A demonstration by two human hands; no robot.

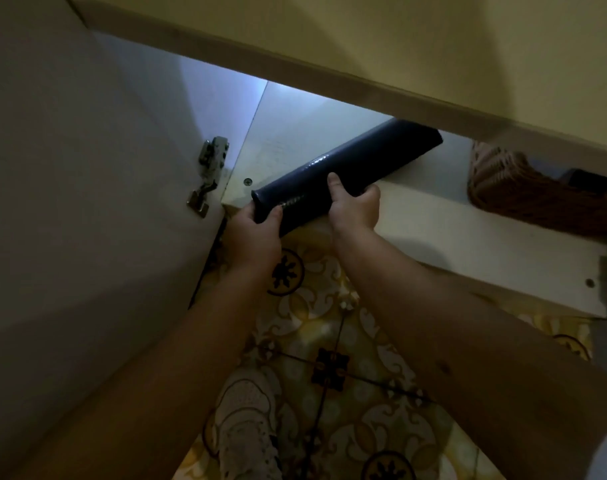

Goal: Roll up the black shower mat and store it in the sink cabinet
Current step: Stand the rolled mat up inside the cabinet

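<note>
Could spring loose if either grip slackens before the rolled black shower mat [347, 168] lies fully on the cabinet floor [451, 230]; beyond the grips, far end could snag the wicker basket [524, 195] or the top rail. Left hand [252, 233] clasped around the near end, right hand [355, 206] wrapped around the roll just ahead, thumb on top. Forearms extended, angling the roll inward past the open door [87, 168] and hinge [208, 174].
</note>
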